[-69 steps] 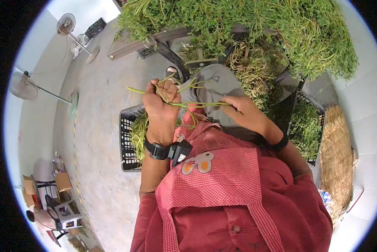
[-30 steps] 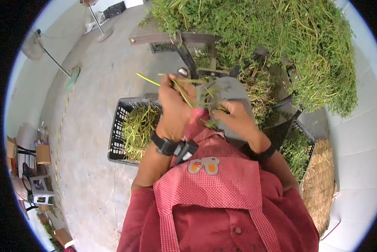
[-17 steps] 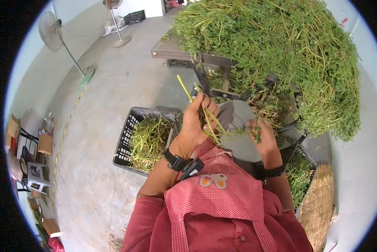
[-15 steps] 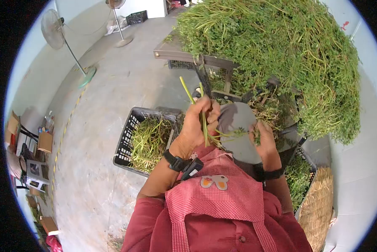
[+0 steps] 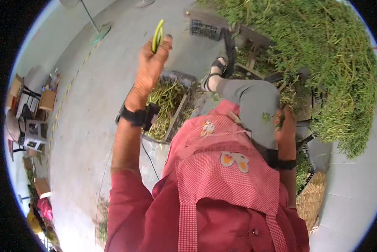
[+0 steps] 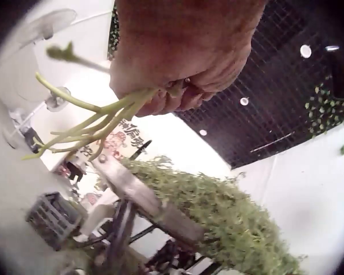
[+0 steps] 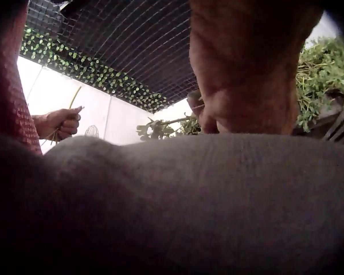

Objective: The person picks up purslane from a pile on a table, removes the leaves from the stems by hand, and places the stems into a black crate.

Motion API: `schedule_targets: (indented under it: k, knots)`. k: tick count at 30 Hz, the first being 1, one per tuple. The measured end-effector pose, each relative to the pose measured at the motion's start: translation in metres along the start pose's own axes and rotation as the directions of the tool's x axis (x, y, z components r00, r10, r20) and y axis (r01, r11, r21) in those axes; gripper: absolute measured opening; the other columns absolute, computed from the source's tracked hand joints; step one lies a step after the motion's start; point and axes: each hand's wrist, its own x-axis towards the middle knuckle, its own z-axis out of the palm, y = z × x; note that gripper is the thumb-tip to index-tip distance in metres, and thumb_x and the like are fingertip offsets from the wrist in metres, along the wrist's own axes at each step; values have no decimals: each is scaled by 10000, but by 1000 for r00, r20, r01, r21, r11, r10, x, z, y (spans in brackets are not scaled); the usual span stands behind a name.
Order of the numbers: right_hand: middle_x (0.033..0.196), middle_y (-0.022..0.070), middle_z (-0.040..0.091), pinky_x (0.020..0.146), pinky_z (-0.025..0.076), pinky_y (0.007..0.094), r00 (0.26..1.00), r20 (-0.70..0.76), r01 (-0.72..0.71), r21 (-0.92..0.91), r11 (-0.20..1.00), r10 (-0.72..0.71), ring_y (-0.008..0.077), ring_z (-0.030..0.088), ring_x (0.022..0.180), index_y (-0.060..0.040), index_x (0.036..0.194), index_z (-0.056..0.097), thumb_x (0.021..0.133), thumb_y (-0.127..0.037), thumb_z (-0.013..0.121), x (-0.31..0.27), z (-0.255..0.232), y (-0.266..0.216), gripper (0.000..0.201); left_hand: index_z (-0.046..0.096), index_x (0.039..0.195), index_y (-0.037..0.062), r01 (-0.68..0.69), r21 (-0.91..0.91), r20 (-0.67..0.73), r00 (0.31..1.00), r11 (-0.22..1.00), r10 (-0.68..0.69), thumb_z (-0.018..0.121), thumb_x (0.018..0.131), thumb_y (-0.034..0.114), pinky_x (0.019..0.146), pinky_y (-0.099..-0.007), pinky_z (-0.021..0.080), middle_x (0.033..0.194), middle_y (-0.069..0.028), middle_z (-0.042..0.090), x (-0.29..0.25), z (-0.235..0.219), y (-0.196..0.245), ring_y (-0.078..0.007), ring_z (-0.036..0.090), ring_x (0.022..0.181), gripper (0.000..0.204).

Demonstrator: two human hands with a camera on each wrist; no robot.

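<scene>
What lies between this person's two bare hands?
In the head view, from left hand to right hand: grey floor, a dark-strapped sandal on a foot, then a grey-trousered leg.

We stand on a gray floor [image 5: 85, 138] with a yellow-and-black stripe [image 5: 71, 88] along one side. The walls [image 5: 354, 201] are pale. A tall fan [image 5: 90, 17] has a green foot [image 5: 101, 35]. We see a cardboard box [image 5: 48, 100] near a little white stool [image 5: 36, 130]. The table [image 5: 207, 17] has a straight edge. Up high, we find a dark ceiling [image 6: 275, 114] with crossing lines, round white spots [image 6: 305, 51] and small green leaves [image 7: 86, 71] along its edge.
</scene>
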Motion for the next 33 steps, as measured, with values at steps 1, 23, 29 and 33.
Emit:
schedule_targets:
  k: [1, 23, 29, 33]
  knots:
    - [691, 4, 487, 430, 344, 174, 1000, 8, -17, -3, 1000, 17, 58, 410, 528, -88, 860, 501, 911, -245, 510, 5, -4, 5, 165, 562, 844, 26, -43, 47, -33, 998, 998, 45, 593, 853, 346, 521, -213, 328, 652, 61, 427, 4, -11, -6, -61, 380, 594, 322]
    - [762, -13, 529, 524, 369, 221, 988, 105, 103, 77, 992, -111, 79, 488, 654, -121, 960, 543, 905, -260, 529, 19, -19, 16, 150, 319, 1340, 34, -322, 454, 756, 633, 831, -168, 544, 842, 451, 974, -415, 366, 1326, -222, 367, -112, 106, -137, -336, 426, 1175, 687]
    - [755, -8, 529, 509, 370, 239, 971, 112, 219, -46, 975, -213, 91, 482, 640, -112, 947, 543, 888, -236, 558, 20, -21, 21, 138, 131, 1407, 70, -243, 561, 746, 562, 791, -356, 420, 855, 562, 1026, -489, 274, 1400, -217, 237, -113, 113, -109, -402, 304, 1253, 793]
    - [689, -12, 517, 472, 362, 252, 947, 229, 246, -62, 967, -226, 106, 471, 565, -104, 870, 550, 861, -208, 594, 20, -18, 18, 114, 165, 1407, 85, -201, 537, 736, 587, 819, -339, 377, 837, 622, 1002, -541, 263, 1400, -211, 247, -116, 113, -119, -398, 285, 1270, 811]
